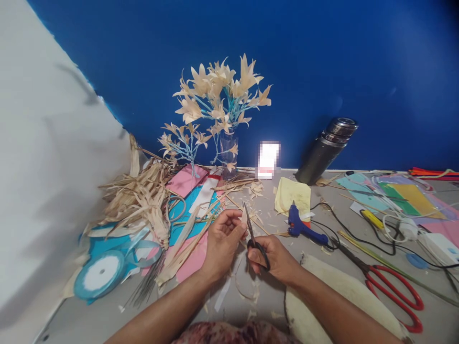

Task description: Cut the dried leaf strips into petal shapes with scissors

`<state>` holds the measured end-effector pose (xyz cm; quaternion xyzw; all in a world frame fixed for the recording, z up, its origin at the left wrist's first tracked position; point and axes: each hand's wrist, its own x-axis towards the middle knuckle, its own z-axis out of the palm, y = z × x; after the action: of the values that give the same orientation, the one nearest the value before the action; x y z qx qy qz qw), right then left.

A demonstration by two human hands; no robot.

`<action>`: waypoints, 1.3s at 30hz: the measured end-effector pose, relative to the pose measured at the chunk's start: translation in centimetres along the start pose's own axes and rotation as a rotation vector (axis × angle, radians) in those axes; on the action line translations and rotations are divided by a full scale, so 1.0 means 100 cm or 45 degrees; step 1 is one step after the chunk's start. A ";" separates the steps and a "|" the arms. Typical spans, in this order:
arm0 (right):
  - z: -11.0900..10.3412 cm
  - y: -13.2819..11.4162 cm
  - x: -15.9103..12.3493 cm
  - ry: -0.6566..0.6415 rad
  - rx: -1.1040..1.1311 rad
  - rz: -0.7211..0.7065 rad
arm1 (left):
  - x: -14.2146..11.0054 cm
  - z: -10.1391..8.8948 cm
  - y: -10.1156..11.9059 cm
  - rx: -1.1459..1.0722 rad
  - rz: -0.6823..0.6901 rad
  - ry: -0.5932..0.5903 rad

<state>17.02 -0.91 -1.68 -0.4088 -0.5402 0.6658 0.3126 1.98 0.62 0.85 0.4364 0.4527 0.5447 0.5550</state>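
My left hand [225,242] is kinda loosely curled, pinching a husk bit [244,217] up above the surface [263,215]. Right hand [275,259] is wrapped round the scissors [252,235], blades right beside it.

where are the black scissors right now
In the head view, the black scissors are just right of centre, in the right hand, beside the left hand.

"Any way ahead of the right fingers [255,256]?"
"Yes, over low scraps [256,189], up to the glowing panel [268,160]."
"And farther right of them?"
"Blue glue gun [297,225], with black cable [346,234] beyond."
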 end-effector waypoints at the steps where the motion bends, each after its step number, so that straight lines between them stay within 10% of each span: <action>1: 0.000 0.000 0.000 0.002 -0.005 -0.005 | 0.000 0.000 0.000 -0.011 -0.007 -0.002; 39: -0.007 0.001 -0.001 -0.005 -0.069 -0.021 | 0.012 -0.005 0.003 -0.266 -0.206 -0.001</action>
<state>17.66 -0.66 -1.78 -0.4114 -0.5621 0.6491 0.3058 1.46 1.80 0.96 0.3384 0.4271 0.5420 0.6397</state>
